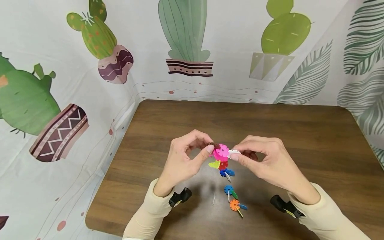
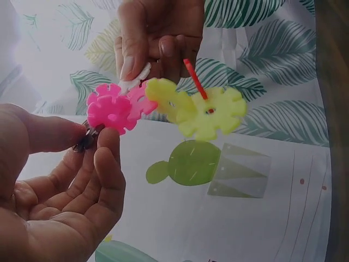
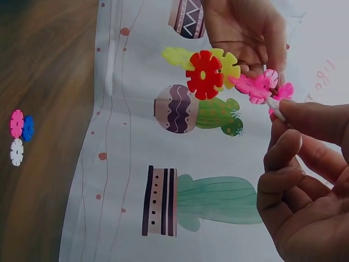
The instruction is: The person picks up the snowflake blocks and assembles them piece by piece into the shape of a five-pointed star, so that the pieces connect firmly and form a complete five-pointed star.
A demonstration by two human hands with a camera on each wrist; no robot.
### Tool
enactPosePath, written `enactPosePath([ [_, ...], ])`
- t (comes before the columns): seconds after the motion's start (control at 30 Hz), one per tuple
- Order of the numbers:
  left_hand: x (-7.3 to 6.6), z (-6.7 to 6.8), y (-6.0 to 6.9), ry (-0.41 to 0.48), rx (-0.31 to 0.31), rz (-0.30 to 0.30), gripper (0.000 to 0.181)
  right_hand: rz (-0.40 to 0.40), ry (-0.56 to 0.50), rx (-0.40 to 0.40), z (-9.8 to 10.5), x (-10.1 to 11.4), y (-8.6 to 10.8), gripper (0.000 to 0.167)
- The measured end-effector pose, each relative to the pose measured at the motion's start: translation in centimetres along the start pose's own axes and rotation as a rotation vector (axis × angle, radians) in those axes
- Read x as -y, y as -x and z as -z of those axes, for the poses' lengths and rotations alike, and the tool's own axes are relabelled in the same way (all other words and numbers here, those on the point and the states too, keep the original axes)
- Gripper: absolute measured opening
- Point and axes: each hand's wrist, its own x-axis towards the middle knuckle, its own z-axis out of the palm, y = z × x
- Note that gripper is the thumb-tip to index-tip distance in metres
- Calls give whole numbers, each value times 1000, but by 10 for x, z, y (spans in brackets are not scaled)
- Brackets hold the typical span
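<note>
Notched flower-shaped discs are joined in a cluster between the hands. My left hand point(image 1: 187, 160) pinches a dark brown disc point(image 1: 215, 145) beside the pink discs point(image 1: 222, 152). My right hand point(image 1: 270, 161) pinches a white disc point(image 1: 233, 153) touching the pink on the other side. In the left wrist view, brown disc point(image 2: 85, 139) and white disc point(image 2: 136, 79) stand edge-on at the pink discs point(image 2: 112, 112); yellow discs point(image 2: 212, 113) and a red disc point(image 2: 195, 81) extend from them. The red disc point(image 3: 204, 75) faces the right wrist view.
Below the hands on the brown table point(image 1: 180, 116) lie blue discs point(image 1: 229, 172), a light blue disc point(image 1: 229, 189), a green disc point(image 1: 234, 194) and an orange disc point(image 1: 234, 204). The right wrist view shows pink point(image 3: 17, 124), blue point(image 3: 29, 128) and white point(image 3: 17, 152) discs together on the table.
</note>
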Motion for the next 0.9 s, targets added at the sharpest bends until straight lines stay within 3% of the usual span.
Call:
enactPosePath([
  [0.17,1,-1,0,0,32,9,14,9,50,-15,1,1,1,32],
  [0.37,2,-2,-1,14,78,17,14,-39,114,-39,3,4,1,35],
  [0.63,3,-2,-2,84,172,20,29,19,87,-49,6,4,1,37],
  [0.9,3,-2,-4,89,173,12,33,30,104,-45,7,4,3,34],
])
